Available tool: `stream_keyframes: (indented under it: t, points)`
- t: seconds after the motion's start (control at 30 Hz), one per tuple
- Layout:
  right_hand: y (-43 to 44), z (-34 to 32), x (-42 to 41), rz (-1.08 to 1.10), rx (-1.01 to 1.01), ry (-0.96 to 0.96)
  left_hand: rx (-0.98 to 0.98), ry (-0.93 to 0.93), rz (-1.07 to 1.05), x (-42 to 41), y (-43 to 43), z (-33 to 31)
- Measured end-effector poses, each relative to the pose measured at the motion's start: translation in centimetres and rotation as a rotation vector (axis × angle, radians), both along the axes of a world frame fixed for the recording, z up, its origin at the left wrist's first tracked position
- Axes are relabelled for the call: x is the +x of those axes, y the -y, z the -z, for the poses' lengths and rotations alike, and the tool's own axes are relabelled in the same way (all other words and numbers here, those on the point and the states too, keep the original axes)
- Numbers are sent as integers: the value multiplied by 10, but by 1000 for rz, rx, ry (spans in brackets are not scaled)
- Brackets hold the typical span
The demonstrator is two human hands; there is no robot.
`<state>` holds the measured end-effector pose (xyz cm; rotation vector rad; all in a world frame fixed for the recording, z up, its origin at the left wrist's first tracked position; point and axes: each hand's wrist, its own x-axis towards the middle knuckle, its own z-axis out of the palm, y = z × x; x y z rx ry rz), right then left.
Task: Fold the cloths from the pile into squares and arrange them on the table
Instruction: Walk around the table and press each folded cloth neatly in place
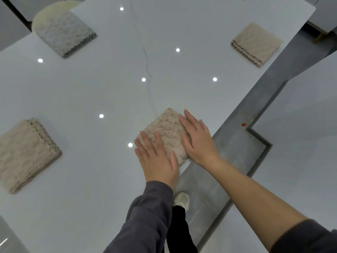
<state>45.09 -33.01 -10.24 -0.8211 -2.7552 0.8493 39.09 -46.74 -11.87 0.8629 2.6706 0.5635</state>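
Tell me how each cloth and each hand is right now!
near beige cloth: folded into a square, flat under both hands, by the table edge
left hand: flat, fingers straight, pressing the cloth
right hand: flat, fingers straight, pressing the cloth
grey cloth: folded, untouched, far left
far beige cloth: folded, untouched, far right
left beige cloth: folded, untouched

The bench (113, 92) middle lies open. Around it sit the grey cloth (64, 33), far beige cloth (256, 43) and left beige cloth (25, 154).
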Motion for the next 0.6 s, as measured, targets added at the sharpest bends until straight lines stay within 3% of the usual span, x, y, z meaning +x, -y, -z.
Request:
stream_keyframes:
  t: [0.27, 0.47, 0.6]
  points:
    - [-28, 4, -4, -83, 20, 4, 0, -26, -8, -5, -23, 5]
    - [-49, -3, -4, -118, -36, -17, 45, 48, -131, -5, -19, -8]
    - [-46, -1, -15, -354, 28, 79, 34, 36, -103, 0, -35, -5]
